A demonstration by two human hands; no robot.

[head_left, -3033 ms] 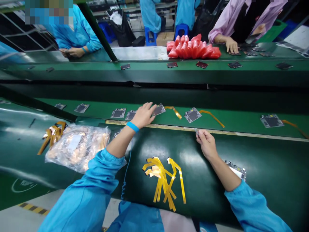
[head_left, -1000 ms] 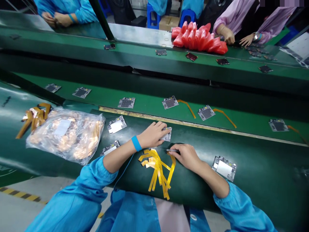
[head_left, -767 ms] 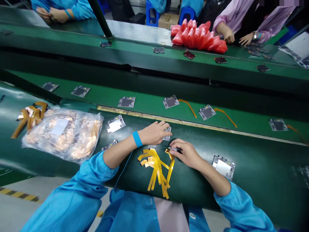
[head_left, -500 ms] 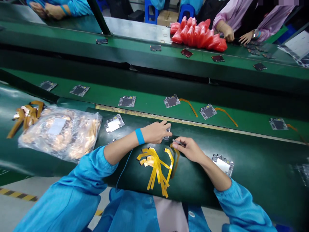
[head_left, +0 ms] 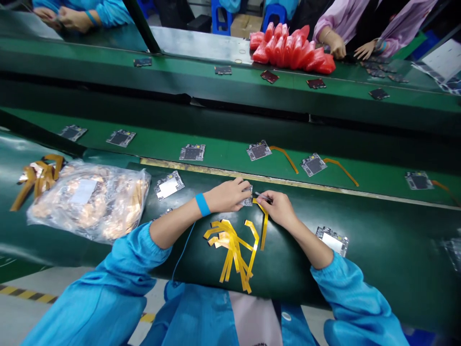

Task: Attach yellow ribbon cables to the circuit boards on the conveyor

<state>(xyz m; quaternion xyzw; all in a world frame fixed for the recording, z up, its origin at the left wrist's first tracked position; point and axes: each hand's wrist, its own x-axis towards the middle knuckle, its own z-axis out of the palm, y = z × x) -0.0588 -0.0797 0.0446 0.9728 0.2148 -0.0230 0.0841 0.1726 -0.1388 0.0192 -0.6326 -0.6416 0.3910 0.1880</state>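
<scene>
My left hand (head_left: 230, 196), with a blue band at the wrist, has its fingers closed on a small circuit board (head_left: 248, 196) that they partly cover. My right hand (head_left: 279, 207) pinches slim grey tweezers (head_left: 264, 197), their tip pointing at the board. Below these fingertips hangs a yellow flex cable (head_left: 264, 230), its upper end close to the board's right edge; whether it is joined there I cannot tell. A pile of yellow flex cables (head_left: 232, 247) lies in front of me.
A clear bag of flex cables (head_left: 90, 199) lies left, beside loose cables (head_left: 39, 178). Boards with white patches rest left (head_left: 169, 186) and right (head_left: 333, 241). Several boards (head_left: 192, 152) ride the near belt (head_left: 223, 166). Across stand red bundles (head_left: 291, 50) and a co-worker's hands (head_left: 351, 49).
My right hand has moved up and left, bringing the tweezers and the flex cable to the board. Boards on the near belt have shifted slightly right, those on the far belt left.
</scene>
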